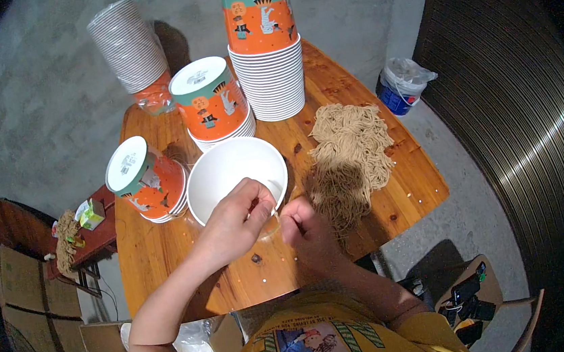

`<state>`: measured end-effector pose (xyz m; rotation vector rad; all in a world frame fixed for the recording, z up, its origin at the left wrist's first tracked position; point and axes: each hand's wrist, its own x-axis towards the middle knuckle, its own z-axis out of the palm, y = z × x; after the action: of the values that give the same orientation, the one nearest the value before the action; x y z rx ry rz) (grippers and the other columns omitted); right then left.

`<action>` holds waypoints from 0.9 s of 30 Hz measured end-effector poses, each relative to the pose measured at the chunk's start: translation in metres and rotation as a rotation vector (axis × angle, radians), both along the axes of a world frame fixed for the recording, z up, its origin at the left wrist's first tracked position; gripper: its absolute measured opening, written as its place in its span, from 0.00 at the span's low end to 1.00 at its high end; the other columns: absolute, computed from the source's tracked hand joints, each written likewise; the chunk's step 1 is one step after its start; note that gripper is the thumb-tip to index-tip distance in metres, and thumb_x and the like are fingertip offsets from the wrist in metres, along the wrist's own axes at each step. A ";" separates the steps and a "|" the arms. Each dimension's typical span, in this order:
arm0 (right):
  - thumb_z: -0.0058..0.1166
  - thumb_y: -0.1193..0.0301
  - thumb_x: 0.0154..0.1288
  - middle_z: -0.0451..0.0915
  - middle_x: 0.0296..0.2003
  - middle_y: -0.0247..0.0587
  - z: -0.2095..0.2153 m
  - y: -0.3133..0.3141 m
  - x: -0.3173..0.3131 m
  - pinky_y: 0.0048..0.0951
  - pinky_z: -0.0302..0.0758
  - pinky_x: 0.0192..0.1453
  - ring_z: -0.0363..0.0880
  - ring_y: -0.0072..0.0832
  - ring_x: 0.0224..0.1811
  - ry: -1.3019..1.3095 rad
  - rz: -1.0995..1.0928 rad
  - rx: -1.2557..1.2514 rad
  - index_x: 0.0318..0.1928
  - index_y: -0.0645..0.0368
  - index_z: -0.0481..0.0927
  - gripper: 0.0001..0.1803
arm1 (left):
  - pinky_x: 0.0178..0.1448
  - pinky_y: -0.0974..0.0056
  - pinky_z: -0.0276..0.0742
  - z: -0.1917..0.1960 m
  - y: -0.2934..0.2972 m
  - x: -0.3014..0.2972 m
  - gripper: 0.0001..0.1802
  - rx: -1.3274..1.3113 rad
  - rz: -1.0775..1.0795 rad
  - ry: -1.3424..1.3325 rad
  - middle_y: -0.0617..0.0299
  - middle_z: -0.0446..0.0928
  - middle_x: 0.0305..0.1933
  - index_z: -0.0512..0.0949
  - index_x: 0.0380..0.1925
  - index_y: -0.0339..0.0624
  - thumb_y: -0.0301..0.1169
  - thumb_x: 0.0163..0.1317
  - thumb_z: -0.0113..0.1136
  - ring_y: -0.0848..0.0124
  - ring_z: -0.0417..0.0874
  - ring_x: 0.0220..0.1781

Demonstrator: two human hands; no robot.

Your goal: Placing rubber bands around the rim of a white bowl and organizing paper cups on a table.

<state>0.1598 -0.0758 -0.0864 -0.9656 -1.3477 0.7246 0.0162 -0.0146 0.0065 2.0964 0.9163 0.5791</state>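
A white paper bucket [217, 172] lies tipped with its open mouth toward me, near the middle of the wooden table. At its near rim my left hand [241, 214] is closed in a pinch, with a thin pale strand [276, 214] at the fingertips. My right hand [304, 228] is curled shut close beside it; the strand runs toward its fingers, but what they grip is hidden. Just right of that hand lies a heap of tan yarn [353, 142], its near part in shadow.
Upside-down stacks of orange-and-green paper buckets stand left [150, 182], behind [211, 108] and at the back [266, 69]. A plastic-wrapped stack [127, 48] leans at the far left. The wooden table [405, 184] has a rounded edge. A lined pail [401, 86] stands on the floor beyond it.
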 end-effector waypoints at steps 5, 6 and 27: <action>0.46 0.77 0.63 0.63 0.20 0.27 0.006 -0.004 -0.004 0.20 0.63 0.26 0.61 0.14 0.22 -0.046 -0.041 0.007 0.33 0.59 0.66 0.03 | 0.43 0.57 0.69 -0.005 -0.003 0.003 0.05 0.150 0.016 0.023 0.49 0.69 0.34 0.68 0.32 0.34 0.26 0.63 0.51 0.52 0.72 0.38; 0.46 0.77 0.62 0.63 0.20 0.27 0.004 -0.003 -0.007 0.20 0.63 0.26 0.60 0.14 0.22 -0.056 -0.064 0.030 0.32 0.59 0.66 0.03 | 0.43 0.57 0.69 -0.006 -0.003 0.002 0.05 0.147 0.014 0.017 0.49 0.69 0.34 0.68 0.32 0.34 0.26 0.63 0.51 0.52 0.72 0.38; 0.42 0.72 0.70 0.68 0.22 0.28 0.000 -0.021 -0.019 0.20 0.67 0.32 0.66 0.15 0.25 0.228 0.125 -0.192 0.35 0.59 0.69 0.06 | 0.44 0.55 0.67 -0.013 -0.008 -0.006 0.05 0.586 0.000 0.084 0.51 0.68 0.33 0.71 0.33 0.37 0.23 0.57 0.55 0.52 0.71 0.38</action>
<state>0.1409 -0.0963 -0.0862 -0.9233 -1.1602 1.0425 0.0106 -0.0222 -0.0068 2.6558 0.8618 0.8413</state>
